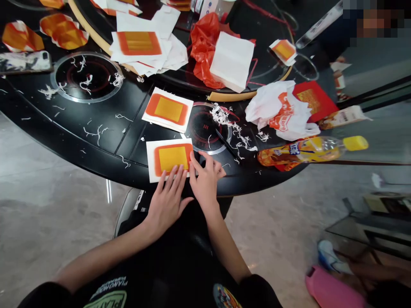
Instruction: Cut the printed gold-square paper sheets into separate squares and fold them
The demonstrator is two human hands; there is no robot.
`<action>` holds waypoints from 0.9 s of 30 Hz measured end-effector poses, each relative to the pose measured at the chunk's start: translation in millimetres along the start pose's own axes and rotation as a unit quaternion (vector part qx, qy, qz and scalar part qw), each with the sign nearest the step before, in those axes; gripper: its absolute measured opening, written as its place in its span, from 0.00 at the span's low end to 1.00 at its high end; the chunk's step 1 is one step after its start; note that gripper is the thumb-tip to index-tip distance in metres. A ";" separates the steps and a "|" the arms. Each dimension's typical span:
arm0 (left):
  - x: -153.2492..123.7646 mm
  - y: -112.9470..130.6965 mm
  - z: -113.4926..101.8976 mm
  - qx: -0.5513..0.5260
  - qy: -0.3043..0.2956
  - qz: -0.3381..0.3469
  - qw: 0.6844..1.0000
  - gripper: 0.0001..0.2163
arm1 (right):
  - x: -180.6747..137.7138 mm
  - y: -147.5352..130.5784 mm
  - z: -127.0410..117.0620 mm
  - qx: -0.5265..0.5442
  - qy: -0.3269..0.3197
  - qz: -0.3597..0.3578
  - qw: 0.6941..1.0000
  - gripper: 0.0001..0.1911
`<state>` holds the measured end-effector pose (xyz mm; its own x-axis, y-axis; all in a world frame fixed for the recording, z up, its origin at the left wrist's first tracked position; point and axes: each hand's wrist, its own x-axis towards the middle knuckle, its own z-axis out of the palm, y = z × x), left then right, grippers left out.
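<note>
A white sheet of joss paper point(173, 159) with an orange block and gold centre lies at the table's near edge. My left hand point(168, 196) rests flat over its lower part, fingers stretched out and holding nothing. At the sheet's right edge, my right hand point(205, 182) has thumb and index finger closed on the paper, with the other fingers curled. Just beyond lies a small stack of similar joss paper point(168, 109). A thin dark pen-like tool point(226, 144) lies right of my right hand, among white paper shreds point(221, 114).
On the black round table point(105, 145) are a soda bottle point(308, 150), a white plastic bag point(284, 111), a red packet point(314, 100) and a phone point(25, 62). Farther back are piled joss paper point(139, 42), a red bag point(205, 49) and folded orange-gold pieces point(64, 32).
</note>
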<state>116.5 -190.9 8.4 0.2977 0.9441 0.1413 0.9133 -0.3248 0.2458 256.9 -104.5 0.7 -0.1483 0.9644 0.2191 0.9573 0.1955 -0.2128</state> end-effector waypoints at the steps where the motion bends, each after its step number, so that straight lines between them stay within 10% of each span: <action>1: -1.0 0.3 3.4 0.006 -0.007 -0.006 1.000 0.38 | -0.7 -0.7 -0.5 -0.004 -0.006 -0.002 1.000 0.20; 8: -3.8 -12.5 6.7 0.020 -0.039 0.011 0.999 0.39 | -37.4 5.8 -11.8 0.048 -0.096 -0.196 0.975 0.38; 15: -11.8 -43.4 3.6 0.014 -0.007 0.023 1.000 0.47 | -73.0 11.0 -15.2 0.042 -0.064 -0.175 0.982 0.49; 27: -58.5 -64.4 -10.9 -0.064 0.156 0.120 0.978 0.32 | -107.5 28.1 -6.1 0.127 0.185 -0.222 0.949 0.18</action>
<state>37.2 -225.8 -5.2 0.3807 0.7835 0.4911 0.7797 -0.5575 0.2850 301.2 -203.8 -23.0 -0.3814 0.6571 0.6501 0.7233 0.6501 -0.2328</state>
